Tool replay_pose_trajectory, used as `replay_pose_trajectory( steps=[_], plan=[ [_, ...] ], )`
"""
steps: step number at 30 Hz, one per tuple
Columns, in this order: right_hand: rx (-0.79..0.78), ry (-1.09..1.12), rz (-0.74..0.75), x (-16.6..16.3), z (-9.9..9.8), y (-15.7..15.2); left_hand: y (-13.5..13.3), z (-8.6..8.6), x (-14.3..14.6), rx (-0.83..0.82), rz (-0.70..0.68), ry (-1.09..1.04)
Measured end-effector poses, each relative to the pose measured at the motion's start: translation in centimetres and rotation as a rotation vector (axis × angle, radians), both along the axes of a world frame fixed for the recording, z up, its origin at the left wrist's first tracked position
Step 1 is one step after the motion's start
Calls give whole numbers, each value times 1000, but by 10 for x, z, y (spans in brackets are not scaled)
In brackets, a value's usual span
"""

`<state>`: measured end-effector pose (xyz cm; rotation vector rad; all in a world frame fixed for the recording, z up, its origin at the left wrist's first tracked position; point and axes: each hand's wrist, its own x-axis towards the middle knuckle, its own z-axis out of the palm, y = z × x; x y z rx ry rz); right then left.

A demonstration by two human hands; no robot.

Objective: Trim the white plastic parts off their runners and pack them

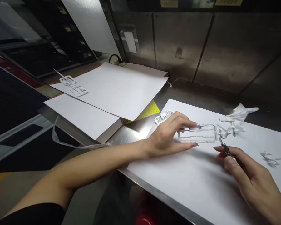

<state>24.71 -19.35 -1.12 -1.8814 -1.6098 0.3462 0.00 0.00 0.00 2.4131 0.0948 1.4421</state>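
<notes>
My left hand [170,135] pinches the left end of a white rectangular plastic frame [199,133], thumb below and fingers above, holding it on a white sheet [189,175]. My right hand [250,178] is closed round a thin dark-tipped tool [226,149], whose point sits just below the frame's right corner. Another white plastic part [163,117] lies on the sheet behind my left hand.
White plastic offcuts [234,123] lie beyond the frame, with more scraps [270,158] at the right. Large white sheets [112,90] cover the steel bench [131,131] to the left, carrying two more plastic parts [73,86]. A yellow ruled mat [148,111] peeks out beneath. A metal wall stands behind.
</notes>
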Motion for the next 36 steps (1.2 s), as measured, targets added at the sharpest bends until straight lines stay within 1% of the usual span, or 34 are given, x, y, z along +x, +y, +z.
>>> replay_pose_trajectory(
  steps=[12,19,24,28,32,34,36],
  plan=[
    [-12,-1,20,-2,-3,-2,-3,-4,0,-16,-43,26],
    [-28,10,24,-3,-2,-3,-3,-4,1,21,-68,30],
    [-32,5,-8,-9,7,-2,-3,-4,-1,-10,-89,83],
    [15,-37,-109,-25,21,12,-5,-2,-3,-53,-126,156],
    [48,-72,-123,-40,33,26,-7,0,-4,-49,-129,160],
    [49,-82,-122,-41,34,27,-8,0,-4,-36,-132,150],
    [42,-86,-126,-37,31,23,-8,-1,-4,-25,-128,144]
  ],
)
